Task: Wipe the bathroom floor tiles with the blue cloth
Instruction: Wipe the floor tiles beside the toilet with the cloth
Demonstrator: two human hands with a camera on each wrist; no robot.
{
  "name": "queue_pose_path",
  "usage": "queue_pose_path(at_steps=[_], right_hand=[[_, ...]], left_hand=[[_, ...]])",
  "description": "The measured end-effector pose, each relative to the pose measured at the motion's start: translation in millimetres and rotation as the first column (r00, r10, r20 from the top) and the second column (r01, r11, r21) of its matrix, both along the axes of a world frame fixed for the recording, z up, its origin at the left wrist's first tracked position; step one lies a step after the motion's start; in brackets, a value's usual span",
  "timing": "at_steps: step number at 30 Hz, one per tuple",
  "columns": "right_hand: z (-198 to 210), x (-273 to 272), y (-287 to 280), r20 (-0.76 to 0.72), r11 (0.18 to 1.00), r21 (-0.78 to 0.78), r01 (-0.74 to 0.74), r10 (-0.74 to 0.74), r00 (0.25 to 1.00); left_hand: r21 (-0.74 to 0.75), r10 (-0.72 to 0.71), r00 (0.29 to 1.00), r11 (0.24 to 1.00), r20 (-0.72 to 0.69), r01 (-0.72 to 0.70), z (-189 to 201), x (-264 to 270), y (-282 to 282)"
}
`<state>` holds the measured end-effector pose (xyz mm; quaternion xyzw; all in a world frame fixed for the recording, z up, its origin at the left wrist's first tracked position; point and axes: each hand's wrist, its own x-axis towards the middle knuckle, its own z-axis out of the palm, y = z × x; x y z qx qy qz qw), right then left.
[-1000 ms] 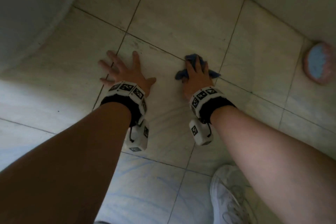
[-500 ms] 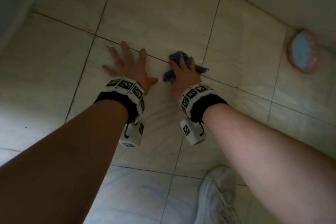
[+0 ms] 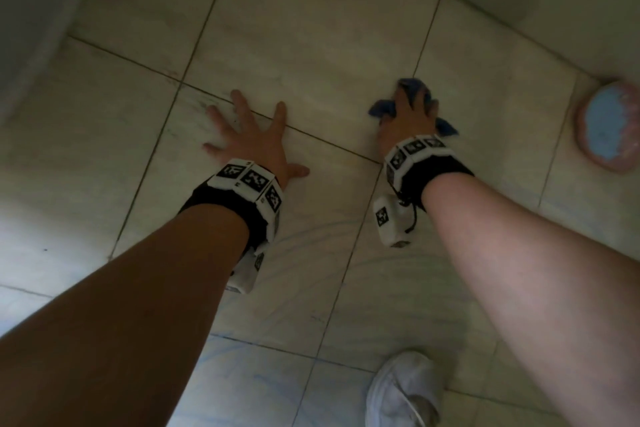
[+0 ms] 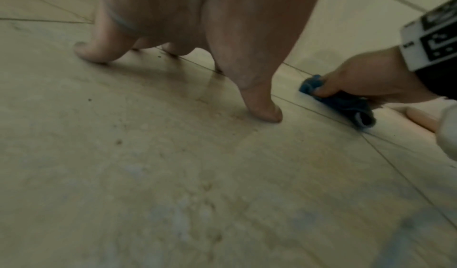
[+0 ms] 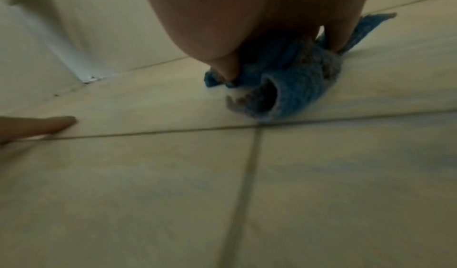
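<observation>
nearest, at the bottom edge of the head view, a white shoe point(image 3: 403, 392) stands on the pale floor tiles point(image 3: 311, 45). farther out both forearms reach forward, each with a black wrist band point(image 3: 431, 173) carrying white blocks printed with black square marker patterns; no readable writing shows on them.

beyond the bands, the left hand point(image 3: 252, 135) lies open, fingers spread, across a grout line. the left wrist view adds what the head view hides: the palm is lifted and only the fingertips point(image 4: 265, 114) bear on the tile, with dark specks of grit around them.

well apart to its right, the right hand point(image 3: 408, 118) presses down on the blue cloth point(image 3: 382, 107), bunched on the tile just past a grout crossing. the right wrist view shows the fingers curled into the folds, gripping the blue cloth point(image 5: 284, 88), and a greyish, soiled underside that the head view misses.

farthest, near the right edge where floor meets wall, sits a round pinkish object with a light blue top point(image 3: 607, 125), too blurred to identify.
</observation>
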<state>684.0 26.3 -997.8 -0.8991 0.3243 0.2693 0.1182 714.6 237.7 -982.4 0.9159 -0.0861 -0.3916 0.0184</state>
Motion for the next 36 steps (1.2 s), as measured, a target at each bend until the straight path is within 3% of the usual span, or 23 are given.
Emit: queue_pose_path(at_steps=[4,11,13,17,20,27,32,36], right_hand=[[1,-26,14,-0.028,0.997,-0.050,0.060,-0.061,0.998],[-14,14,46,0.062,0.966,-0.018,-0.258,0.259,0.964],[-15,21,27,0.068,0.972,-0.024,-0.233,0.234,0.970],[-4,-5,-22,0.045,0.998,-0.040,0.056,-0.055,0.998],[12,-41,-17,0.033,0.982,-0.057,0.181,-0.179,0.983],[9,-50,53,-0.028,0.997,-0.053,0.048,-0.050,0.998],[-2,-44,77,0.042,0.983,-0.003,-0.182,0.182,0.982],[-2,-64,54,0.049,0.996,0.014,-0.085,0.084,0.995]], left_hand=[[0.002,-0.008,1.000,1.000,-0.002,0.008,0,0,-2],[0.002,0.007,1.000,1.000,-0.008,-0.007,4,0,-2],[-0.001,0.009,1.000,1.000,-0.003,-0.009,5,0,-1],[-0.005,0.000,1.000,1.000,0.000,0.000,4,0,-1],[-0.018,0.004,1.000,1.000,-0.015,-0.004,2,1,-1],[-0.026,0.018,1.000,0.999,-0.016,-0.018,-3,2,-1],[0.001,0.012,1.000,1.000,-0.013,-0.012,-5,2,-2],[0.023,-0.020,1.000,1.000,0.004,0.020,-5,3,-2]])
